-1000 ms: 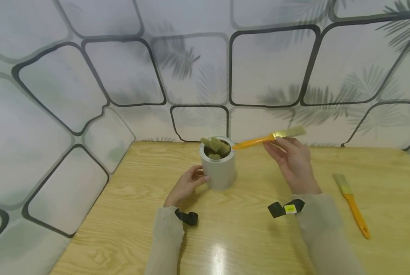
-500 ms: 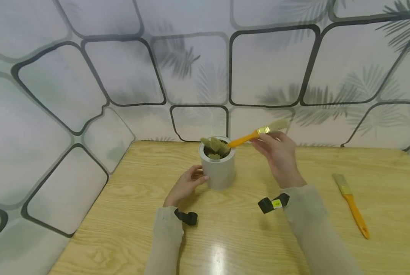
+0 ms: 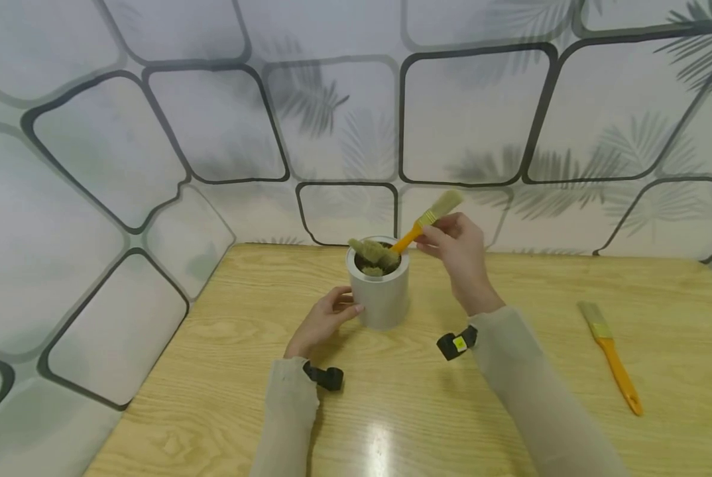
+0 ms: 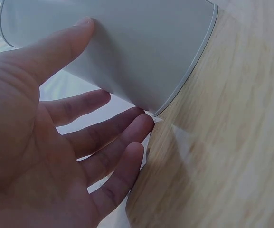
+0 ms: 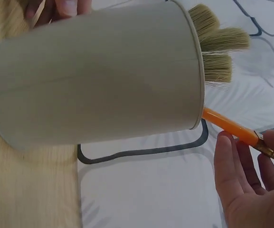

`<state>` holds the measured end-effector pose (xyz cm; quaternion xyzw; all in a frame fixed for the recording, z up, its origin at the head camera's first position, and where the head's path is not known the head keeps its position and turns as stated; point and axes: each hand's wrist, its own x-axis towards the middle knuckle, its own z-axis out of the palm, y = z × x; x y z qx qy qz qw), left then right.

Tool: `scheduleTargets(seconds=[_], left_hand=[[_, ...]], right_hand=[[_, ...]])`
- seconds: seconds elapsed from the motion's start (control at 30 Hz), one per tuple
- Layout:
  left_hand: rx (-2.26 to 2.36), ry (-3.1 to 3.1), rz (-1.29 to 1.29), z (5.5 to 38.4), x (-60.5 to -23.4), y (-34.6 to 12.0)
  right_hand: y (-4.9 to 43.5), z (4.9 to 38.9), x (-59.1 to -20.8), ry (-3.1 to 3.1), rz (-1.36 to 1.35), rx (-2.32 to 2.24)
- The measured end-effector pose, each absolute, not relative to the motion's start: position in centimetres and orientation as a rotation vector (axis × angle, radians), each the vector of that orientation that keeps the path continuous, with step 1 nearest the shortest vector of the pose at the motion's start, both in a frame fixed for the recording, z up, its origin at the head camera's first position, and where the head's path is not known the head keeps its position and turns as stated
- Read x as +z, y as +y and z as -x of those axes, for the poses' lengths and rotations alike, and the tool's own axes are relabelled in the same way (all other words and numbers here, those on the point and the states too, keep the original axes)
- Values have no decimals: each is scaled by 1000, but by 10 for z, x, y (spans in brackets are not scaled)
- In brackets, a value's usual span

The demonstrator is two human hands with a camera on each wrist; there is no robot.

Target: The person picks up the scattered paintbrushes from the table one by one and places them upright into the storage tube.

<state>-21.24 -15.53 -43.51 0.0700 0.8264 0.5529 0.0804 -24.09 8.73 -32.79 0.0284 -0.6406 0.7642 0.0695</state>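
Observation:
A light grey cylindrical canister (image 3: 381, 301) stands upright on the table with several brushes (image 5: 217, 47) in it, bristles up. My left hand (image 3: 326, 321) rests against its left side; in the left wrist view the thumb (image 4: 72, 40) lies on the wall and the other fingers are spread loosely near its edge. With thumb and fingers my right hand (image 3: 457, 255) pinches an orange-handled paintbrush (image 3: 427, 217) near its metal collar. That brush slants bristles up, its handle end inside the canister's mouth at the right rim. The handle's tip is hidden there.
Another orange-handled paintbrush (image 3: 611, 358) lies on the wooden table (image 3: 225, 397) at the right, bristles pointing away. A patterned wall covering (image 3: 344, 126) rises behind the table's back edge and along its left side.
My right hand has moved left with the paintbrush, which has tilted steeper. Its handle end has gone from beside the rim into the canister's mouth. The left hand and canister have stayed put.

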Motion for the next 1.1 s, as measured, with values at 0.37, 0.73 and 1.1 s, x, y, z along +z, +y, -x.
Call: scheduleTargets(seconds=[0.37, 0.73, 1.1], left_hand=[[1653, 2467, -211, 213, -434, -155], [1665, 2457, -209, 212, -434, -155], [1658, 2465, -205, 214, -436, -156]], right_hand=[[73, 254, -331, -2333, -210, 1791], [63, 263, -333, -2520, -404, 1486], [81, 262, -337, -2490, -358, 1668]])
